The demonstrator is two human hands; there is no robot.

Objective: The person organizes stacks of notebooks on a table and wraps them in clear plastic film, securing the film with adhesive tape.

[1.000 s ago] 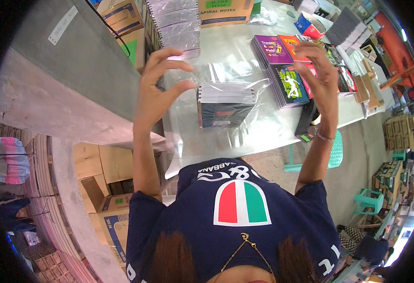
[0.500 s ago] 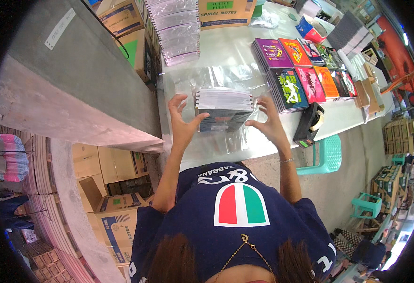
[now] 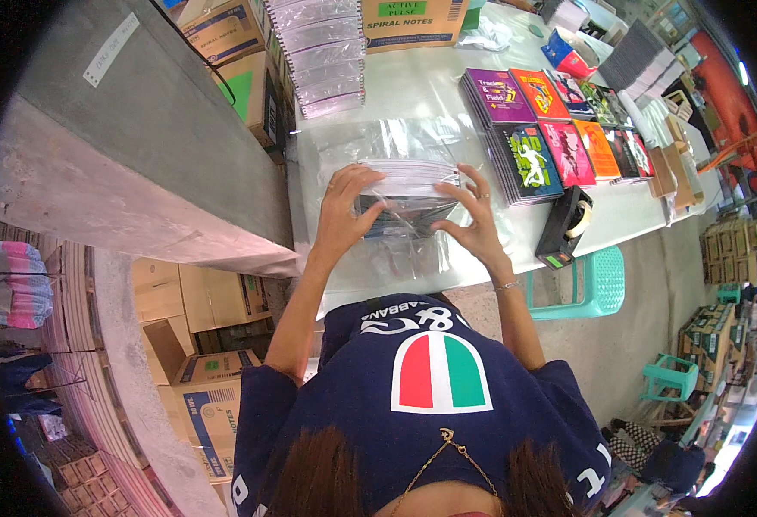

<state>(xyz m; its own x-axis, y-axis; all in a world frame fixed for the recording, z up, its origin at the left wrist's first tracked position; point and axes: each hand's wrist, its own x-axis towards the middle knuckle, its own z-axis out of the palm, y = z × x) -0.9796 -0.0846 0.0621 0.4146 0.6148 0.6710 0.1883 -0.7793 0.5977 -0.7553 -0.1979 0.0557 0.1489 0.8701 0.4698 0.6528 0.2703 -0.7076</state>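
Note:
A stack of spiral notebooks [image 3: 406, 175] lies on the table in front of me, its white page edges and black coils on top and a dark cover along the near side. Clear plastic film [image 3: 400, 252] is around it and spreads over the tabletop. My left hand [image 3: 344, 211] grips the stack's left end, fingers bent over the top and thumb on the near side. At the other end my right hand [image 3: 473, 215] curls its fingers over the top right corner, thumb against the near side. The film between fingers and notebooks is hard to make out.
Bright-covered notebook stacks [image 3: 541, 159] stand on the table [image 3: 422, 77] to the right, beside a black tape dispenser [image 3: 566, 228]. Film-wrapped bundles [image 3: 322, 60] pile up at the back left. A concrete pillar [image 3: 146, 146] rises left; a green stool [image 3: 598, 280] stands right.
Both hands have moved inward from the sides of the stack. Their fingers, spread half a second ago, now bend over its top, and the film on the near side is more bunched.

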